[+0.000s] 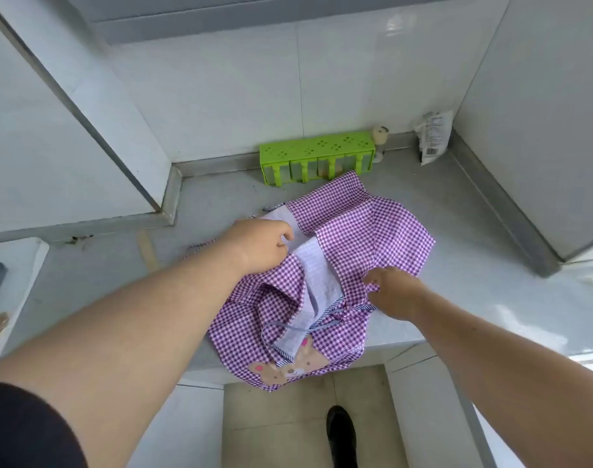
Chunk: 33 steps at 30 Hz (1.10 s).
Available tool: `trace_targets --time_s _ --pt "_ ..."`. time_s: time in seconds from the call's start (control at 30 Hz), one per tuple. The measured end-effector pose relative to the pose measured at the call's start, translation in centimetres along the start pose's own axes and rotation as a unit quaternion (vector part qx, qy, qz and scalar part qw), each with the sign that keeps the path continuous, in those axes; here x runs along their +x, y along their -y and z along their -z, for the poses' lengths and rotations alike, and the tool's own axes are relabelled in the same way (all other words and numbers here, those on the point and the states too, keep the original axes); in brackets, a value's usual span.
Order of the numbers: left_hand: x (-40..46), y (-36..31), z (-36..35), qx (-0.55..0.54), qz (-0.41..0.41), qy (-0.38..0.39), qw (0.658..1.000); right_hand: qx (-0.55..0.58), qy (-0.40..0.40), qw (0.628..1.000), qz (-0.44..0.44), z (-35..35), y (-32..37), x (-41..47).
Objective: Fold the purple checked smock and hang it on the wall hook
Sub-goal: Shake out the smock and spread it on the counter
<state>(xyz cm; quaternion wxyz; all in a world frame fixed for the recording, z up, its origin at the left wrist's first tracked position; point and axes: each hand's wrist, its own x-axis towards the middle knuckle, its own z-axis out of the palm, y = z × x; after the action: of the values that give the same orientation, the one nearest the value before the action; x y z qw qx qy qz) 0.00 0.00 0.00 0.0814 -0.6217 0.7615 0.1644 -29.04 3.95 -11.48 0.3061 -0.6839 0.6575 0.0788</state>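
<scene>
The purple checked smock [362, 231] lies crumpled on the grey counter [457, 211], its pale lining turned up in the middle and its bear patch hanging over the front edge. My left hand [258, 244] grips the lining's upper edge with curled fingers. At the smock's right side, near a striped tie, my right hand [394, 292] pinches a bunch of the checked cloth. No wall hook is in sight.
A green plastic rack [317, 152] stands against the tiled back wall just behind the smock. A small cream object [380, 135] and a white packet [433, 136] sit in the back right corner. A raised ledge [85, 228] borders the left; my shoe [340, 434] is on the floor below.
</scene>
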Motion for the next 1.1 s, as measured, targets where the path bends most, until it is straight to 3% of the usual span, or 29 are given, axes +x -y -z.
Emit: trace_targets --time_s 0.27,0.47,0.57,0.67,0.9,1.0,1.1 --pt "1.4 -0.3 -2.8 0.034 -0.013 0.055 0.998 -0.015 0.021 0.998 -0.054 -1.9 -2.5 0.9" --pt "2.2 -0.2 -4.2 0.019 0.003 0.101 0.995 0.0 -0.038 0.99 -0.136 -2.9 -3.3 0.7" --pt "2.2 -0.3 -4.4 0.02 0.001 0.125 0.992 0.053 -0.072 0.971 -0.222 -3.4 -4.0 0.8" --pt "2.2 -0.3 -4.4 0.032 0.0 0.141 0.99 0.112 -0.076 0.961 -0.241 -3.6 -4.3 1.0" --pt "2.5 -1.1 -2.5 0.054 -0.029 0.127 0.99 0.26 -0.126 0.947 -0.142 -0.4 -2.3 0.9" --pt "2.7 -2.5 -0.8 0.049 -0.079 0.077 0.993 0.261 -0.143 0.955 0.002 3.1 0.9 -0.5" --pt "2.9 -4.8 1.5 0.019 -0.136 0.009 0.99 0.28 -0.15 0.931 0.177 6.8 4.6 -2.3"
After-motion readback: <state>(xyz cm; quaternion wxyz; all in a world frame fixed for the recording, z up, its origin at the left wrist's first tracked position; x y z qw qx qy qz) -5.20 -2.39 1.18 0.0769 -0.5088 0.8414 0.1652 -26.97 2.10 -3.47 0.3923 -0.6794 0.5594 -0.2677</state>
